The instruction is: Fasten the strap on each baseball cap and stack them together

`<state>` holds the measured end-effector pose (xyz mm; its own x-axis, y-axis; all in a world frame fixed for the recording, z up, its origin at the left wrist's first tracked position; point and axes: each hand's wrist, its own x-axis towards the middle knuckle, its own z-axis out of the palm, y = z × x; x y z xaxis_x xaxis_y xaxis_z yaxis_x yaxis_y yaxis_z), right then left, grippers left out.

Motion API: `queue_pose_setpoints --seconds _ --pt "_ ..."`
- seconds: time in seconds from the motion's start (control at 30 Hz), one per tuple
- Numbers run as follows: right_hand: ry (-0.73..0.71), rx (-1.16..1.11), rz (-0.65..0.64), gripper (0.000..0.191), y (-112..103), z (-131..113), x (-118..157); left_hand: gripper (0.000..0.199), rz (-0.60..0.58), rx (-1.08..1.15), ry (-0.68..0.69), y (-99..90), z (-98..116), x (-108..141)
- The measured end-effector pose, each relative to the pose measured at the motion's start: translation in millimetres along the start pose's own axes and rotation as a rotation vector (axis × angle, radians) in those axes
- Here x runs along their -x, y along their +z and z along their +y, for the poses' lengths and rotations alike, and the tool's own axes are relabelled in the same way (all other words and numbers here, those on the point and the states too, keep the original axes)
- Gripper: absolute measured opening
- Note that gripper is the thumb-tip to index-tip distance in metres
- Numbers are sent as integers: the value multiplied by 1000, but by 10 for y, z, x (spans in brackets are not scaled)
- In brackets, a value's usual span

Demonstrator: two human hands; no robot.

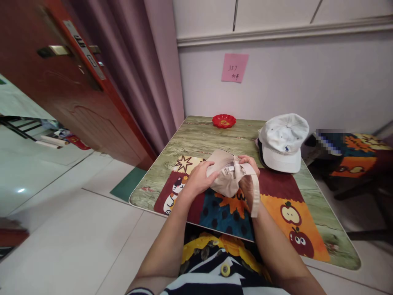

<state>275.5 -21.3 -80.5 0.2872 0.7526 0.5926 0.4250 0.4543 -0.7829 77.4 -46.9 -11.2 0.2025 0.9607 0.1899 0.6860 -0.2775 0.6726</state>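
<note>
A beige baseball cap (223, 184) is held over the colourful mat, turned so that part of its inside and a label show. My left hand (201, 177) is at the brim side, its thumb over the cap and its fingers along the edge. On the other side my right hand (249, 182) grips the back of the cap near the strap. The loose strap end (255, 196) hangs down over my right wrist. Some fingers of the right hand are hidden behind the cap. A white cap (284, 141) with a small dark blue emblem sits to the right, on top of darker headwear.
The patterned mat (285, 241) lies on a wood-print table (196, 137) against the wall. Towards the back stands a red scalloped dish (224, 121). A pink note (235, 67) is stuck on the wall. An open door (101, 106) and a purple curtain (153, 61) are at left.
</note>
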Motion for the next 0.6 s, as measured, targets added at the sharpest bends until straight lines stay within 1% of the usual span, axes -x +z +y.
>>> queue_pose_setpoints --seconds 0.1,0.17,0.23,0.27,0.33,0.4,0.43,0.5,0.53,0.6 --pt "3 2 121 15 21 -28 67 35 -17 99 28 173 38 -3" --pt "-18 35 116 14 6 -43 85 31 -15 190 29 251 73 -6" --pt "-23 91 75 13 -59 -76 85 23 -19 288 -8 275 94 1" --pt "-31 111 38 12 -114 -105 78 19 -29 340 -42 264 98 8" --pt "-99 140 -81 20 -262 -195 57 12 -59 451 -130 201 98 27" --pt "-233 174 -246 30 -436 -330 33 12 -85 583 -220 106 101 46" --pt "-298 193 -323 30 -522 -410 26 13 -88 652 -253 57 106 53" --pt "-379 190 -451 26 -667 -576 27 17 -73 774 -273 -31 124 60" --pt "-389 156 -506 23 -721 -655 36 19 -56 817 -264 -67 133 62" --pt "-343 36 -609 17 -787 -785 69 21 -13 858 -237 -125 143 65"
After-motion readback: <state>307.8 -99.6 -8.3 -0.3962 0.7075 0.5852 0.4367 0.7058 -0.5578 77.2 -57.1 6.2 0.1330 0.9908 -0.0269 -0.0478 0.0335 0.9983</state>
